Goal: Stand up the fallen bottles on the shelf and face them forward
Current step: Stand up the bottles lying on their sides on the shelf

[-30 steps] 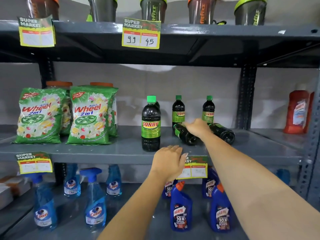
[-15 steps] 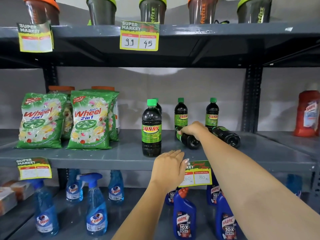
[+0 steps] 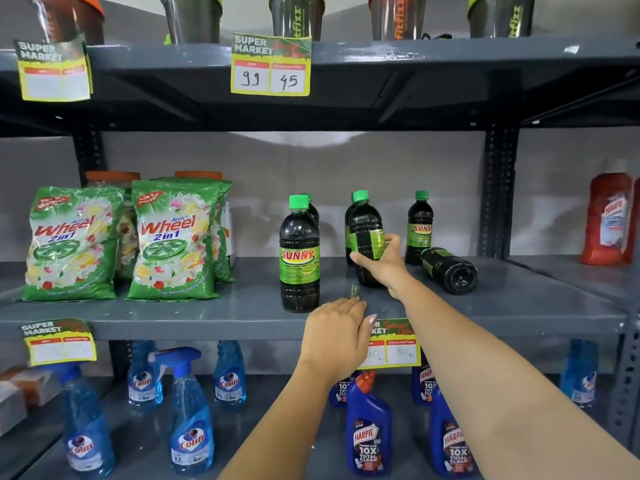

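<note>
My right hand (image 3: 382,263) grips a dark Sunny bottle (image 3: 365,225) with a green cap, held upright on the middle shelf (image 3: 207,311), its label turned sideways. Another dark bottle (image 3: 449,269) lies on its side just right of it, base toward me. One upright Sunny bottle (image 3: 299,254) stands at the front with its label forward; a further one (image 3: 419,228) stands at the back right. Behind the front bottle another is mostly hidden. My left hand (image 3: 337,336) rests flat on the shelf's front edge, fingers together, holding nothing.
Green Wheel detergent bags (image 3: 173,240) fill the shelf's left. A red Harpic bottle (image 3: 606,220) stands on the neighbouring shelf at right. Shaker cups (image 3: 298,13) line the shelf above. Blue Colin sprays (image 3: 190,414) and Harpic bottles (image 3: 369,431) sit below. A price tag (image 3: 394,344) hangs by my left hand.
My right hand has raised the fallen bottle from lying on its side to upright. The left hand stayed on the shelf edge.
</note>
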A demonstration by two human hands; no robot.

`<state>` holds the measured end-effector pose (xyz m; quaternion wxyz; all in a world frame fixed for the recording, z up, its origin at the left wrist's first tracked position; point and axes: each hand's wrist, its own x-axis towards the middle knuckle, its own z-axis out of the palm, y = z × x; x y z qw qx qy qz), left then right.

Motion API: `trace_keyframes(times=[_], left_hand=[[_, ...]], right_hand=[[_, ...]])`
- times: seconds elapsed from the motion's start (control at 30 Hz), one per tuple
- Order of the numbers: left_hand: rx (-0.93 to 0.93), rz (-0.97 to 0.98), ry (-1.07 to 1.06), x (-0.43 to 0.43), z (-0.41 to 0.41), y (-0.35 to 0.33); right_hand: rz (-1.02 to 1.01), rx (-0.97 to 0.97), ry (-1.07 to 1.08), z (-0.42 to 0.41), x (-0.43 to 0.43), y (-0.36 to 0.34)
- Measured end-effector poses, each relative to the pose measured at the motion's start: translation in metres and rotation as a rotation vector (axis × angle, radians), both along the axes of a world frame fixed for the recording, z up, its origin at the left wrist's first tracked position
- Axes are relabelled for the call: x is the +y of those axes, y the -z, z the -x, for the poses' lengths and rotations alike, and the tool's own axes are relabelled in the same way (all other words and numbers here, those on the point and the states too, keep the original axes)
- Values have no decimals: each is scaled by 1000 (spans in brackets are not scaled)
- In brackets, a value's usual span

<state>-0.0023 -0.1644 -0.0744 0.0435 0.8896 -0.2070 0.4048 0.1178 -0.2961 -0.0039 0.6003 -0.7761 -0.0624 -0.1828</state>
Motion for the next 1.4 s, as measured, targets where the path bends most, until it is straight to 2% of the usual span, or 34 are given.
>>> trace_keyframes(times=[0.1, 0.33, 0.57, 0.77, 1.0, 1.23, 1.4], left_hand=[[0, 0, -5, 0, 0, -1], [15, 6, 9, 0, 2, -2], [-2, 27, 24, 1, 3, -1], [1, 41, 22, -1, 3, -2], [-7, 52, 32, 0, 1, 1], [-11, 53, 32, -1, -2, 2], [-18, 50, 35, 0, -4, 3]], right_hand=[[-3, 55, -66, -3, -7, 0], [164, 114, -63, -2, -15, -7], [114, 138, -74, -1, -19, -21], [323, 92, 25, -6, -16, -16], [183, 178, -72, 17, -19, -24], [291, 52, 156, 11, -6, -11], [162, 145, -61, 14, -13, -22]])
